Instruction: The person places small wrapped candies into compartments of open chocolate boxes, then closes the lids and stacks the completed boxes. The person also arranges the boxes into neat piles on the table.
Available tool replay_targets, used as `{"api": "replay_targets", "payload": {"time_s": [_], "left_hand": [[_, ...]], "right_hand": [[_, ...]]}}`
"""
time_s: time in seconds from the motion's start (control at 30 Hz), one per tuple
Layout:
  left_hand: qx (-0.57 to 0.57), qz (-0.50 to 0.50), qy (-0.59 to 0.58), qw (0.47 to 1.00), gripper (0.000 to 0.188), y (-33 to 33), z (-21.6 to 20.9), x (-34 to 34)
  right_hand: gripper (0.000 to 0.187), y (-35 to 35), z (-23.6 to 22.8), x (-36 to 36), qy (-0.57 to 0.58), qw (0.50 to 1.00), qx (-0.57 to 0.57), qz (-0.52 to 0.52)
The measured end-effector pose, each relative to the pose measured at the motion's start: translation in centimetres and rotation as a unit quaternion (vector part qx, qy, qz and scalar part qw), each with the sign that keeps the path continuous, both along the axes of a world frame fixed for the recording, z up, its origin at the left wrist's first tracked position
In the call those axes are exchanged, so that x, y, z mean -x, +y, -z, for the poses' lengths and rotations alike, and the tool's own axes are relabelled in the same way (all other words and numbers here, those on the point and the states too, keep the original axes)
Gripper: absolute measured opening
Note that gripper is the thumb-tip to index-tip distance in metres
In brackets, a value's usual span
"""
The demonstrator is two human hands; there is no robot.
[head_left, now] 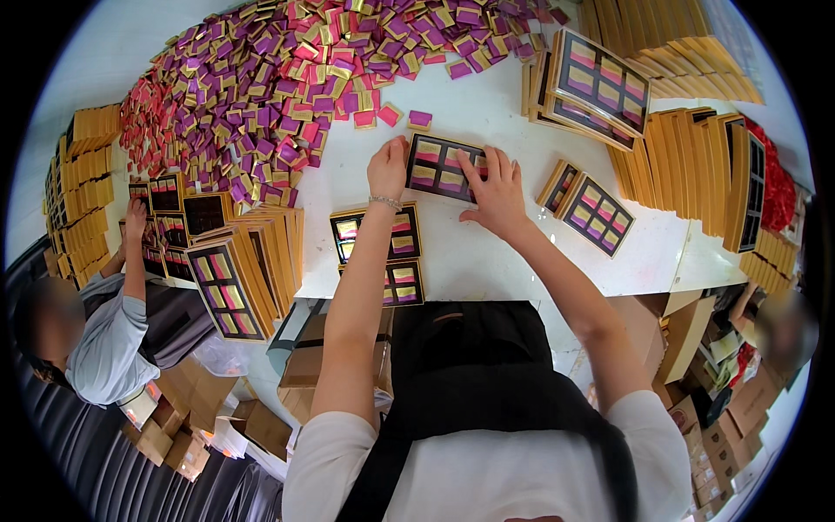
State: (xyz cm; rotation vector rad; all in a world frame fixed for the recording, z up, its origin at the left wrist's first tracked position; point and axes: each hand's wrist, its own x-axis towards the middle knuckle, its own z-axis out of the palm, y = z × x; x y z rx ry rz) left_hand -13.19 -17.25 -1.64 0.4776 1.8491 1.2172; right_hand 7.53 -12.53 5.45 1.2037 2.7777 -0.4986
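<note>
A shallow gold-edged box (pixel 439 187) with a dark divided tray lies on the white table before me. Small foil-wrapped pieces in gold, pink and purple sit in its compartments. My left hand (pixel 388 170) is closed at the box's left edge, its fingertips partly hidden. Over the right end spreads my right hand (pixel 498 193), with fingers stretched out and one fingertip on the pieces; its thumb lies near the front edge. Under my left forearm are two similar boxes, a farther one (pixel 405 233) and a nearer one (pixel 403 284), both partly covered by the arm.
A large heap of wrapped pieces (pixel 287 96) covers the far left of the table (pixel 539 252). Filled boxes stand in rows at left (pixel 228 291) and right (pixel 696 165); others lie stacked (pixel 600 78) or leaning (pixel 598 217) nearby. A co-worker (pixel 113 335) reaches toward trays at left; another person (pixel 778 335) is at far right.
</note>
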Motion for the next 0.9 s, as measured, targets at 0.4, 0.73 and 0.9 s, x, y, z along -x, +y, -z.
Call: {"api": "replay_targets", "payload": {"time_s": [0.4,0.73,0.9], "left_hand": [[0.048,0.068,0.195,0.977,0.03,-0.3,-1.5,-0.9],[-0.136,0.13,0.277,0.942,0.03,13.9,-3.6,-1.1],[-0.18,0.342,0.461,0.799,0.046,28.7,-7.6,-6.8]], "right_hand": [[0.113,0.6,2.2,1.2,0.027,0.999,-0.03,-0.018],[0.098,-3.2,3.4,-1.6,0.001,0.999,-0.025,0.048],[0.094,-3.7,3.8,-2.1,0.004,0.998,-0.03,0.058]]}}
